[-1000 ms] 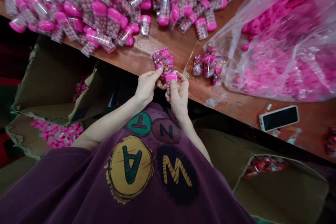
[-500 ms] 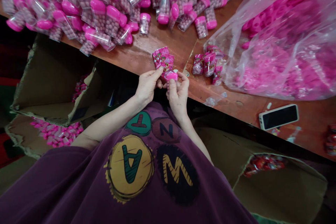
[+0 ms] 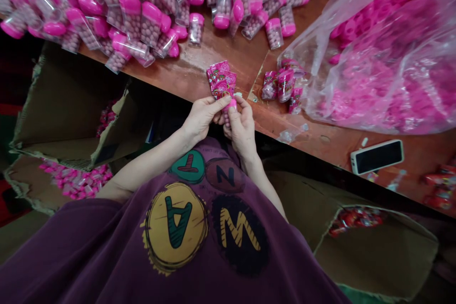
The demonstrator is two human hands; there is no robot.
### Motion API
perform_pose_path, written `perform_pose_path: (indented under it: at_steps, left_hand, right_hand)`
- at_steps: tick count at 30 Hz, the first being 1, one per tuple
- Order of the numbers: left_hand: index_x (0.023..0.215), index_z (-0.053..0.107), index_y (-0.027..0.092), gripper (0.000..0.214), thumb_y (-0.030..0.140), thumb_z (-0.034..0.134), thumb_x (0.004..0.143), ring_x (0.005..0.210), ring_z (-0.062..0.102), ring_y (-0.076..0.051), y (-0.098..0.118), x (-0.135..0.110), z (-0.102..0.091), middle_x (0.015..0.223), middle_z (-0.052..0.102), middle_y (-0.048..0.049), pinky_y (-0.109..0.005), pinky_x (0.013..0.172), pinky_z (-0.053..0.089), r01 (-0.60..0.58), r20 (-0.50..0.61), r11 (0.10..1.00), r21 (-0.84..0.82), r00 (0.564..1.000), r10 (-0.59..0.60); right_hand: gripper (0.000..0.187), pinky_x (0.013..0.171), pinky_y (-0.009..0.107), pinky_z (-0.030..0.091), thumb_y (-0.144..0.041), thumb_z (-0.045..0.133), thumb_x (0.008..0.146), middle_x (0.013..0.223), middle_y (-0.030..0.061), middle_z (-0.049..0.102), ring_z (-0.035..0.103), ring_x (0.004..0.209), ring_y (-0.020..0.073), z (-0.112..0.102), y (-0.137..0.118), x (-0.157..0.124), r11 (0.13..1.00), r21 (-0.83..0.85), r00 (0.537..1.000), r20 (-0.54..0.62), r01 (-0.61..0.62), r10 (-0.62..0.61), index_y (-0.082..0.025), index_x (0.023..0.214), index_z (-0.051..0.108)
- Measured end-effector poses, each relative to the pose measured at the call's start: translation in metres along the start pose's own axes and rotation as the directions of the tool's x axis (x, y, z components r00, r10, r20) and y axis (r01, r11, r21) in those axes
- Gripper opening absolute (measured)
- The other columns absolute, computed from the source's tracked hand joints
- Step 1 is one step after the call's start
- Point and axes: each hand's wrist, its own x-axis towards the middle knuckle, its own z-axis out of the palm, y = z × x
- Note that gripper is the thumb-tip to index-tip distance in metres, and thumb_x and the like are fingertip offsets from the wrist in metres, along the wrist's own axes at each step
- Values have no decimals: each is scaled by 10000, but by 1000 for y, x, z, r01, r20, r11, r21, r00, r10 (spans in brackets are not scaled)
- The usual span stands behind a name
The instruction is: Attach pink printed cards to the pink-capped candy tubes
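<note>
Several pink printed wrappers (image 3: 221,80) fan upward from the fingers of my left hand (image 3: 200,118), which is closed on their lower end at the table's front edge. Close against it, my right hand (image 3: 243,126) pinches a small clear candy bottle (image 3: 227,118) with a pink cap and pink balls inside. The bottle stands roughly upright between the two hands, its cap just under the left thumb tip. Fingers hide part of the bottle and the wrappers' bottom ends. A few filled pink packets (image 3: 285,84) lie on the table to the right of my hands.
A big heap of capped candy bottles (image 3: 135,23) covers the table's far left. On the right sit a clear bag (image 3: 377,90) of pink plastic parts and a phone (image 3: 377,156). Below the edge are cardboard boxes, one left (image 3: 71,104) and one right (image 3: 381,256).
The bottle has turned from lying sideways to roughly upright, showing its pink balls. My left thumb has moved right, toward the cap. The view has shifted slightly.
</note>
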Motion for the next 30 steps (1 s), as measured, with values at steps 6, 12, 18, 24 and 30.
perform_pose_path:
  at_steps: [6,12,18,24,30]
  left_hand:
    - [681,616,141,404,354,890,888,442,402,-22,0,2,-2,525,509,64,-185,472,311,84,106,993,-82,992,-75]
    - [653,595,137,416,313,838,941,445,392,-22,10,5,-4,511,472,64,-184,484,329,66,92,992,-106,994,-56]
    - [657,577,150,434,342,808,969,412,350,-24,13,4,-6,470,431,77,-189,453,308,124,91,991,-40,989,-120]
    - [727,616,141,360,327,799,975,367,310,-21,12,1,-9,453,417,94,-192,413,295,144,91,990,-12,986,-142]
    - [792,657,124,317,335,752,1009,384,299,3,8,5,-9,574,528,69,-181,415,281,171,108,983,-73,981,-162]
  right_hand:
    - [564,662,344,550,-619,643,1017,779,-42,628,615,651,155,-11,8,0,898,-377,973,42,225,-226,-318,1443,428]
    - [576,677,324,555,-577,686,1005,842,-35,656,634,715,150,-16,1,-8,942,-279,980,116,186,-159,-334,1442,398]
    - [487,410,201,270,-543,672,1017,720,-91,577,306,434,57,-9,-4,-10,998,35,988,146,-50,44,-339,1375,412]
    - [506,455,233,459,-570,641,1024,783,-62,602,471,498,96,-12,5,-7,996,-87,992,126,-6,17,-341,1418,422]
    - [573,1001,496,663,-598,535,1067,1347,132,691,757,1153,262,-15,11,-6,820,-508,964,115,264,-240,-306,1531,370]
